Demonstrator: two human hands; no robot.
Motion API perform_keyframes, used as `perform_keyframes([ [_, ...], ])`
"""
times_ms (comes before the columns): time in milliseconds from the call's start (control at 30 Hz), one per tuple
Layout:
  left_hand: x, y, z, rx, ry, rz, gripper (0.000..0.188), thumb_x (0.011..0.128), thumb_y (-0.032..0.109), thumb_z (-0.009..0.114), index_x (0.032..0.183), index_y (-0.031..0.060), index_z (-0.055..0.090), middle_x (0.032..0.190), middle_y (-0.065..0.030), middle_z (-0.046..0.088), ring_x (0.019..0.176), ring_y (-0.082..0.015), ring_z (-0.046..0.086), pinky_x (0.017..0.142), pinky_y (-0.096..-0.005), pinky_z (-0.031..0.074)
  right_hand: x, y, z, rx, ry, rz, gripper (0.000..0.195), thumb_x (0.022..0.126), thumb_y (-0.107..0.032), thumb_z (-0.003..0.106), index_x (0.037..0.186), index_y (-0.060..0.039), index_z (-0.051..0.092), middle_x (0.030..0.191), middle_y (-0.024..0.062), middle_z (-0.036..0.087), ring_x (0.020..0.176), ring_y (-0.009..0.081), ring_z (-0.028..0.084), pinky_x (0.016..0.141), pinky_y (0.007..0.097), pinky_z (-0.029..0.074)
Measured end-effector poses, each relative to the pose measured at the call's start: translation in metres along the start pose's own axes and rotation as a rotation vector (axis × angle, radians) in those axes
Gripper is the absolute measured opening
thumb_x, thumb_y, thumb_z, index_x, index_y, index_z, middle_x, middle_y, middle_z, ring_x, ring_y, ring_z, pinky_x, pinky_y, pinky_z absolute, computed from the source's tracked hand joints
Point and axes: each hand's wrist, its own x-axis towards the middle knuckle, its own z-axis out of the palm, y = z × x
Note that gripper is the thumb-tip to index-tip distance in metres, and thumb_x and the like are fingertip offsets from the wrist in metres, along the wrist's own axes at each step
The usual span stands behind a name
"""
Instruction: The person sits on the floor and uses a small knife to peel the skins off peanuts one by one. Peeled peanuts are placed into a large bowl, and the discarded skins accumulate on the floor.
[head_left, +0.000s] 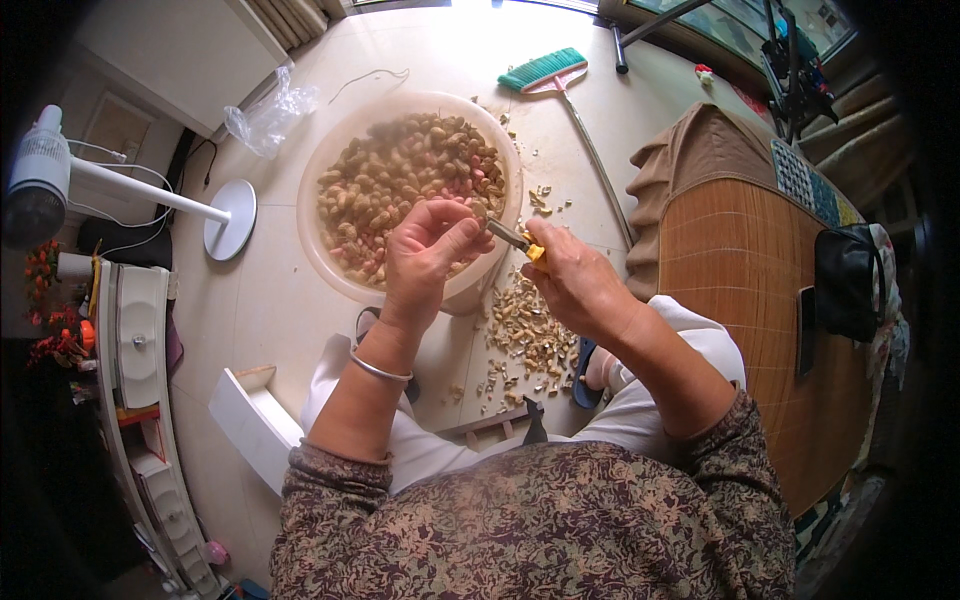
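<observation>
A pair of pliers with yellow handles (536, 255) is gripped in my right hand (581, 281), its metal jaws pointing left. At the jaw tips, my left hand (431, 247) holds a peanut in its shell (480, 212) between thumb and fingers. Both hands are over the right part of a large round pale plastic basin (309, 217). Unshelled peanuts (397, 169) fill much of it, with pink shelled kernels (360, 251) among them. Whether the jaws touch the shell is hard to tell.
Broken shells (529, 330) litter the floor between my feet. A green broom (547, 71) lies beyond the basin. To the right stands a seat with a bamboo mat (735, 300); to the left are a white fan (142, 187), a clear plastic bag (270, 112) and an open drawer (259, 420).
</observation>
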Motion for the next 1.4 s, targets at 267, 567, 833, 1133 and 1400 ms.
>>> perform_keyframes([
  [267,0.001,-0.005,-0.003,-0.191,-0.069,-0.057,0.017,0.089,0.005,0.07,0.104,0.0029,0.062,0.096,-0.0067,0.068,0.085,-0.016,0.069,0.082,-0.0312,0.06,-0.001,-0.005,-0.003,-0.024,0.005,-0.026,0.031,0.09,-0.012,0.063,0.116,-0.0033,0.049,0.1,0.0218,0.062,0.093,0.0413,0.062,0.078,0.0478,0.05],
  [567,0.006,-0.004,-0.021,-0.209,-0.143,-0.147,0.016,0.092,0.006,0.067,0.107,0.0031,0.065,0.108,-0.0074,0.068,0.092,-0.017,0.068,0.083,-0.0337,0.06,0.001,-0.004,-0.007,0.192,-0.138,0.014,0.025,0.095,-0.019,0.063,0.113,-0.0043,0.054,0.08,0.0178,0.065,0.072,0.0352,0.065,0.067,0.0417,0.051],
  [833,0.009,0.018,-0.026,0.008,0.014,-0.09,0.015,0.089,0.006,0.071,0.103,0.0032,0.066,0.094,-0.0065,0.07,0.081,-0.0133,0.068,0.072,-0.0253,0.057,0.009,-0.001,-0.015,0.453,-0.156,0.18,0.022,0.099,-0.023,0.056,0.103,-0.0011,0.054,0.073,0.0086,0.063,0.067,0.0161,0.061,0.062,0.0338,0.049],
  [1133,0.02,0.021,-0.054,0.74,0.26,0.195,0.011,0.087,0.011,0.073,0.092,0.0008,0.07,0.082,-0.0058,0.07,0.074,-0.0127,0.064,0.069,-0.0272,0.051,0.01,0.016,-0.029,-0.407,-0.143,0.094,0.026,0.089,-0.006,0.06,0.115,-0.0078,0.058,0.099,0.0177,0.065,0.096,0.0369,0.063,0.079,0.0453,0.05],
  [1400,0.01,0.031,-0.038,0.707,-0.223,-0.038,0.011,0.087,0.008,0.072,0.095,0.0013,0.07,0.09,-0.0043,0.068,0.078,-0.0095,0.065,0.065,-0.0238,0.054,0.009,0.029,-0.041,-0.432,-0.148,0.111,0.029,0.088,-0.001,0.053,0.117,-0.0058,0.058,0.1,0.019,0.064,0.097,0.038,0.063,0.081,0.0462,0.05],
])
